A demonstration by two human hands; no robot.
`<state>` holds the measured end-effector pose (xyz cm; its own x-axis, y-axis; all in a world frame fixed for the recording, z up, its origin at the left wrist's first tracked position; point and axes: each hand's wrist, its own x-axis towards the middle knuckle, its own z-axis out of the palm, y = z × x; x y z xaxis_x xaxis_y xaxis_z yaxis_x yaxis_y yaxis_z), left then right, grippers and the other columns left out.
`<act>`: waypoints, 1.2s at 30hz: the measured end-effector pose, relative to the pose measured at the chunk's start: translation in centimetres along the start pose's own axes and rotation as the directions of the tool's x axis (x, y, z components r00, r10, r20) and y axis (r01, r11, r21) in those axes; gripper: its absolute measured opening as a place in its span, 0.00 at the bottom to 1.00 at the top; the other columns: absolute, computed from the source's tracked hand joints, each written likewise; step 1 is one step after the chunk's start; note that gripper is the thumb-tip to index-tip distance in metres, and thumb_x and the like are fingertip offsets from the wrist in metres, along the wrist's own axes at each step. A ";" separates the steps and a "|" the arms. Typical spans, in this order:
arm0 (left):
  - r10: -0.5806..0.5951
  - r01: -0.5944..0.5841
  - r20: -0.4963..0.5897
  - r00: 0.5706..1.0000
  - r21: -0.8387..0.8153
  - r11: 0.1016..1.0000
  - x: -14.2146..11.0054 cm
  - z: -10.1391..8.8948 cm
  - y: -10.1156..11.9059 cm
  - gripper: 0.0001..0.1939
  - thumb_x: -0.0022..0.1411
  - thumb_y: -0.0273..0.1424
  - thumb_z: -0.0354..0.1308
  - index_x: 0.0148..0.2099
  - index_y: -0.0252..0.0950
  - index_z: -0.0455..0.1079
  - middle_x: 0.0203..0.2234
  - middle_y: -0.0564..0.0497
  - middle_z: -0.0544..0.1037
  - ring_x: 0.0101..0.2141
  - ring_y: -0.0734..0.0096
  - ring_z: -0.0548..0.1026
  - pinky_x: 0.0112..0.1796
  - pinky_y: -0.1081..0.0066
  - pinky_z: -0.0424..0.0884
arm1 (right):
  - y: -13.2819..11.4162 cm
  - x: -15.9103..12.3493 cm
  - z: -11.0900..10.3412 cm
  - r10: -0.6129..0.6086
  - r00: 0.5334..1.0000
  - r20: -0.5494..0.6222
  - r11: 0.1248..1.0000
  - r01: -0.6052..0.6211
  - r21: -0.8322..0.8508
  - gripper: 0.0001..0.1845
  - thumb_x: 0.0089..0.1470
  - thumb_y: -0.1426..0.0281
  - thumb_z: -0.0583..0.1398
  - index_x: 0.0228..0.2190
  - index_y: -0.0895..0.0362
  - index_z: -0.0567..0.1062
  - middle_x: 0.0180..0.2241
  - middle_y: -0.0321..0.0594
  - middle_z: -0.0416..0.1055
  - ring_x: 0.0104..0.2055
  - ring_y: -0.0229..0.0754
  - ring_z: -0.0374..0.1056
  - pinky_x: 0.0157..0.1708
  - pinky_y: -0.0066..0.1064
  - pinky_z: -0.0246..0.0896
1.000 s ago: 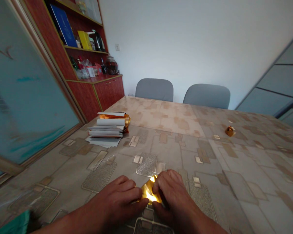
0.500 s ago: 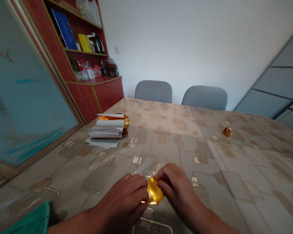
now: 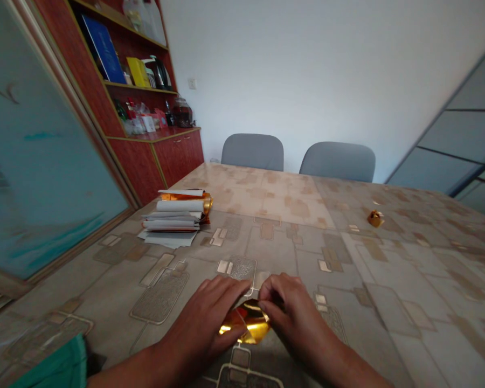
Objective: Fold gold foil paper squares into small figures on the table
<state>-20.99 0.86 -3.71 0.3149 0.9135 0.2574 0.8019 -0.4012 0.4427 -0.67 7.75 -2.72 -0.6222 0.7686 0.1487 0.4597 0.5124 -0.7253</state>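
Left hand lies flat, fingers together, pressing on gold foil; right hand curled, seems pinching foil's edge. Foil at lower middle of frame, on bench. Stack of paper at left; small gold lump at right.

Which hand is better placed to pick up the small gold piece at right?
Probably the right hand: it sits nearer the gold piece, on that side of the foil, while the left hand lies farther away.
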 end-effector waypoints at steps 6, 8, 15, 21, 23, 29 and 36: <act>-0.133 0.138 0.036 0.990 -0.259 0.956 0.3 0.1 0.3 0.05 0.63 0.24 0.58 0.34 0.36 0.70 0.29 0.52 0.74 0.32 0.67 0.73 0.33 0.72 0.65 | -0.5 0.0 0.4 -0.073 0.997 -0.037 0.996 0.075 0.057 0.12 0.52 0.84 0.63 0.27 0.56 0.71 0.28 0.32 0.70 0.32 0.40 0.65 0.36 0.31 0.52; -0.146 0.147 0.026 0.989 -0.312 0.939 0.4 0.0 0.5 0.06 0.65 0.26 0.57 0.33 0.36 0.70 0.28 0.52 0.73 0.30 0.69 0.72 0.32 0.73 0.64 | -0.7 0.0 0.5 -0.073 0.994 -0.078 0.995 0.078 0.060 0.11 0.52 0.83 0.62 0.27 0.56 0.72 0.27 0.33 0.70 0.32 0.40 0.65 0.35 0.32 0.52; -0.061 0.049 -0.023 0.998 -0.350 0.935 0.6 0.1 0.5 0.15 0.73 0.35 0.51 0.37 0.35 0.75 0.27 0.52 0.78 0.29 0.70 0.75 0.31 0.75 0.66 | -1.0 -0.2 0.8 -0.075 0.985 -0.154 0.986 0.096 0.136 0.07 0.50 0.78 0.61 0.24 0.55 0.73 0.24 0.33 0.70 0.29 0.40 0.65 0.34 0.33 0.53; 0.071 -0.105 -0.183 0.981 -0.183 0.978 0.9 -0.8 0.1 0.20 0.75 0.34 0.49 0.31 0.35 0.74 0.21 0.54 0.75 0.22 0.75 0.71 0.26 0.76 0.62 | -0.8 0.0 -0.2 0.042 0.995 -0.090 0.923 -0.004 0.384 0.08 0.52 0.70 0.62 0.22 0.55 0.76 0.23 0.35 0.71 0.28 0.40 0.65 0.31 0.32 0.56; 0.047 -0.085 -0.217 0.975 -0.168 0.982 1.0 -1.3 -0.2 0.18 0.74 0.32 0.51 0.31 0.35 0.74 0.21 0.54 0.75 0.23 0.74 0.72 0.27 0.76 0.62 | -0.2 0.1 -0.8 0.096 0.993 -0.069 0.879 -0.052 0.473 0.08 0.53 0.68 0.62 0.23 0.55 0.76 0.23 0.35 0.71 0.27 0.39 0.64 0.29 0.31 0.56; -0.246 0.152 -0.276 0.929 -0.320 0.935 1.7 -2.6 -0.5 0.16 0.70 0.34 0.53 0.32 0.36 0.76 0.23 0.53 0.78 0.24 0.71 0.74 0.28 0.75 0.65 | 2.1 0.3 -2.1 0.291 0.950 -0.113 0.751 -0.154 0.642 0.11 0.54 0.63 0.64 0.25 0.56 0.74 0.22 0.34 0.66 0.24 0.36 0.59 0.23 0.28 0.51; -0.559 0.265 -0.274 0.783 -0.665 0.698 2.7 -1.6 1.8 0.17 0.67 0.42 0.57 0.31 0.35 0.75 0.22 0.54 0.74 0.24 0.70 0.71 0.25 0.76 0.66 | -1.0 -0.8 1.3 0.162 0.967 0.195 0.629 -0.254 0.735 0.19 0.43 0.57 0.71 0.31 0.54 0.73 0.24 0.32 0.67 0.25 0.36 0.61 0.26 0.28 0.58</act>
<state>-19.52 2.47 -0.86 -0.3406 0.9209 0.1894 0.3055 -0.0821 0.9486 -1.49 6.15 -2.95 -0.6510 0.7517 -0.1051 -0.0187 -0.1543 -0.9878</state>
